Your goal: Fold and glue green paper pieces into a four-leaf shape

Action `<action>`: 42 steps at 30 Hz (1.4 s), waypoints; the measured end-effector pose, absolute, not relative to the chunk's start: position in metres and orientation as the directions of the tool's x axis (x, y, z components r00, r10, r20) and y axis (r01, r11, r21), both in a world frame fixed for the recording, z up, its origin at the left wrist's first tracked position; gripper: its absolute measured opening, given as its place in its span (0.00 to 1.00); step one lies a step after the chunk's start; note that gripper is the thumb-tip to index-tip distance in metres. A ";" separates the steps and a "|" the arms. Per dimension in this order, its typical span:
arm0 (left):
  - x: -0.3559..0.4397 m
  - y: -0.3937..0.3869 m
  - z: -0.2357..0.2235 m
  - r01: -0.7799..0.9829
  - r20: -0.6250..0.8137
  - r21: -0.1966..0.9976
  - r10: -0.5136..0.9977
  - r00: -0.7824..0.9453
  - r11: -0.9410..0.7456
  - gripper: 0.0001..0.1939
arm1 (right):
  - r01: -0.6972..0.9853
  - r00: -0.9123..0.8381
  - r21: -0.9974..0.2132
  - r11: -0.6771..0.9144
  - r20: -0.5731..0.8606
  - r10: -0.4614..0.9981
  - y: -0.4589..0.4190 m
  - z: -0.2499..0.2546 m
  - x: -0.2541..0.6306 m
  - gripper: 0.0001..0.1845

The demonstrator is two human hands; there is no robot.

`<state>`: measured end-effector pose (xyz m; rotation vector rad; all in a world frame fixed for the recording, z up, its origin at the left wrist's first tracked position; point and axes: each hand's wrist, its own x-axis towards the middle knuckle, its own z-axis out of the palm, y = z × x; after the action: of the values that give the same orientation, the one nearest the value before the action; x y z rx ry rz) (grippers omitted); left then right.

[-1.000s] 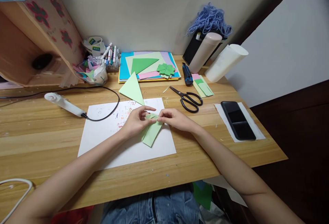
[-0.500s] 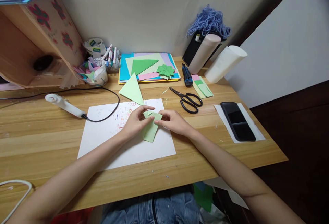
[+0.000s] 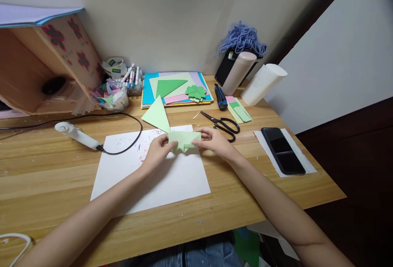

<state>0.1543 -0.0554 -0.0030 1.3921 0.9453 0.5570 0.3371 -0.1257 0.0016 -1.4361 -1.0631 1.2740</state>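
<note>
A folded piece of pale green paper (image 3: 184, 138) is held up over a white sheet (image 3: 147, 193), its long side now level and a small pointed flap hanging below. My left hand (image 3: 160, 149) pinches its left end, thumb in front and fingers behind. At the right end my right hand (image 3: 211, 141) grips it the same way. Just beyond lies a pale green paper triangle (image 3: 157, 115), its lower tip close to the held paper. Black-handled scissors (image 3: 222, 124) rest to the right of my right hand, partly behind it.
Coloured sheets (image 3: 149, 93) lie stacked at the back, topped by a green paper clover (image 3: 195, 92). A blue utility knife (image 3: 221, 97) and folded paper strips (image 3: 240, 109) are beside them. A phone (image 3: 283, 151) lies right; a white corded tool (image 3: 78, 135) lies left.
The folded green paper has turned from upright to sideways and been raised slightly. Both hands have shifted to its two ends, the right hand moving outward. The camera view has tilted a little upward.
</note>
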 end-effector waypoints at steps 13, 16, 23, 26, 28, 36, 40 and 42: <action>0.155 -0.057 0.006 0.226 -0.369 0.929 0.668 0.646 0.294 0.15 | 0.282 0.197 -0.959 -0.025 0.033 0.980 -0.129 -0.013 0.323 0.12; 0.154 -0.056 0.003 0.155 -0.355 0.926 0.656 0.667 0.344 0.19 | 0.243 0.159 -0.970 0.000 0.040 0.986 -0.129 -0.013 0.323 0.11; 0.153 -0.056 0.000 0.164 -0.331 0.936 0.619 0.712 0.312 0.20 | 0.402 0.118 -0.914 0.054 0.111 0.987 -0.130 -0.011 0.320 0.14; 0.153 -0.056 -0.002 0.162 -0.328 0.938 0.636 0.698 0.305 0.19 | 0.607 0.100 -0.779 0.157 0.271 0.957 -0.129 -0.011 0.317 0.15; 0.153 -0.056 -0.003 0.160 -0.322 0.941 0.652 0.687 0.297 0.18 | 0.731 0.041 -0.647 0.218 0.361 0.932 -0.129 -0.011 0.315 0.18; 0.152 -0.055 -0.002 0.164 -0.281 0.959 0.683 0.675 0.233 0.16 | 0.944 -0.234 -0.155 0.290 0.303 0.924 -0.127 -0.010 0.323 0.25; 0.152 -0.054 -0.001 0.173 -0.277 0.960 0.671 0.688 0.219 0.16 | 0.948 -0.290 -0.035 0.315 0.306 0.907 -0.127 -0.009 0.325 0.26; 0.151 -0.054 0.000 0.169 -0.281 0.958 0.656 0.700 0.230 0.16 | 0.945 -0.305 -0.009 0.326 0.326 0.895 -0.128 -0.011 0.325 0.26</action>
<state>0.1514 -0.0543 -0.0001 1.3250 0.7700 0.3848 0.3252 -0.1275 -0.0105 -1.6587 -2.3225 -0.2670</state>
